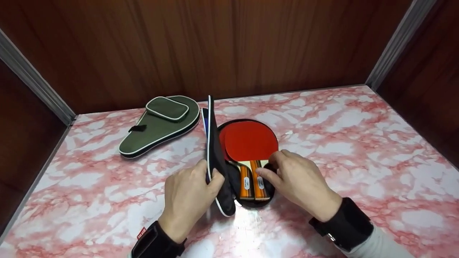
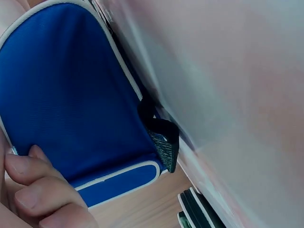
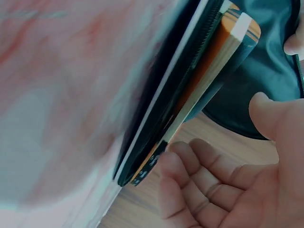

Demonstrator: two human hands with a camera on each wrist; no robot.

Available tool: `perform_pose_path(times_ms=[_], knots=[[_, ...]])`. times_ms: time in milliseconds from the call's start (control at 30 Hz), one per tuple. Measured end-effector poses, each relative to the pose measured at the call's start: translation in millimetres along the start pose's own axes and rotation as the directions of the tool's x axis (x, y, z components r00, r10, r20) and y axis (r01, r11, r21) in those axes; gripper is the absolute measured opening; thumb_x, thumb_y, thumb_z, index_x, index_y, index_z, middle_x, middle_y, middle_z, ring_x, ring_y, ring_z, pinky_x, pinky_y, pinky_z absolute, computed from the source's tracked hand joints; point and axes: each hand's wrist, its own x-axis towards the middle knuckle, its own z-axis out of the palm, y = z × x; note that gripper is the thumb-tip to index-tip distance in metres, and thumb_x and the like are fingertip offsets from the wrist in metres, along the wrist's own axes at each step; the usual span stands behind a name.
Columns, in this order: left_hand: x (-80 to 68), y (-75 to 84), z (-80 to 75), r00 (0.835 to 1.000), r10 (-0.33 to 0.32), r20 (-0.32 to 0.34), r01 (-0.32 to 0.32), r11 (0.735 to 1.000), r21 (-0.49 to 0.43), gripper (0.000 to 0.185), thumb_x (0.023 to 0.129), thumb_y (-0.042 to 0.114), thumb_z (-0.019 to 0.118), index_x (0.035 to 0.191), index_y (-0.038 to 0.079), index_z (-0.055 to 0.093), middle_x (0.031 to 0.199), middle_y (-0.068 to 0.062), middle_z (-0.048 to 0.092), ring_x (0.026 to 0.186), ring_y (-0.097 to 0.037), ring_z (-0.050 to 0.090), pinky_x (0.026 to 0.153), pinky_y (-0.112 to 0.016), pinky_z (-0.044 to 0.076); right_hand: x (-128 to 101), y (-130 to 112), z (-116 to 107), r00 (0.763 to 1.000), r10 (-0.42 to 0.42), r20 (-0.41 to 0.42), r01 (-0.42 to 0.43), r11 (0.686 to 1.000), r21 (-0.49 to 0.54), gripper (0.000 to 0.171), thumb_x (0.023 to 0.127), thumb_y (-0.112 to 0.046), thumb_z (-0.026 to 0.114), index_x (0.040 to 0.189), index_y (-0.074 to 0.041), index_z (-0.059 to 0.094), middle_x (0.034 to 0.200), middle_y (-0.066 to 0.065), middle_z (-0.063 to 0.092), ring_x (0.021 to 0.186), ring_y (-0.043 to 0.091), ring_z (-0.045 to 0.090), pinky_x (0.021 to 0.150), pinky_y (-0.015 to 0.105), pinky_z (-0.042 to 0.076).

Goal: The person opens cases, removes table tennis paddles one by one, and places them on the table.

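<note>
The left hand (image 1: 190, 190) grasps the edge of the raised lid (image 1: 218, 161) of a blue case, thumb on the dark lining and fingers on the blue outside. The right hand (image 1: 299, 179) grasps nothing; its thumb is apart from its loosely bent fingers, which reach the right side of the paddles at the handles. Whether the fingertips touch them is hard to tell.

The case's base (image 1: 256, 205) lies around the middle of the desk (image 1: 358, 161), its round end toward the far edge, and the lid stands nearly upright on its left. In the base, two paddles overlap: the upper paddle (image 1: 251, 141) shows its red face and covers most of the lower paddle (image 1: 223, 143). Their striped orange handles lie side by side, pointing toward the near edge.

A green case (image 1: 154, 138) with white trim and a small pocket (image 1: 167, 108) lies near the far left corner of the desk, well apart from the right hand.
</note>
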Motion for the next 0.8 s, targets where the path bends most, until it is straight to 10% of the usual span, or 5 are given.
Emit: perform_pose_path(times_ms=[500, 800], knots=[[-0.8, -0.7, -7.5, 0.998, -0.027, 0.05, 0.027, 1.0, 0.013, 0.033, 0.092, 0.024, 0.073, 0.067, 0.02, 0.053, 0.051, 0.007, 0.042, 0.045, -0.025, 0.054, 0.043, -0.043, 0.035, 9.5, -16.3, 17.5, 0.982, 0.083, 0.168, -0.063, 0.991, -0.12, 0.065, 0.097, -0.07, 0.072, 0.064, -0.018, 0.053, 0.052, -0.003, 0.045, 0.046, 0.019, 0.047, 0.05, 0.039, 0.043], [-0.2, -0.7, -9.0, 0.996, -0.028, 0.082, 0.027, 0.999, 0.024, 0.036, 0.093, 0.025, 0.072, 0.066, 0.02, 0.05, 0.052, 0.007, 0.039, 0.045, -0.024, 0.05, 0.044, -0.043, 0.034, 14.2, -13.7, 17.4, 0.95, 0.164, 0.266, -0.145, 0.985, -0.09, 0.05, 0.103, -0.043, 0.073, 0.067, -0.013, 0.055, 0.057, -0.001, 0.047, 0.053, 0.022, 0.05, 0.056, 0.04, 0.041]])
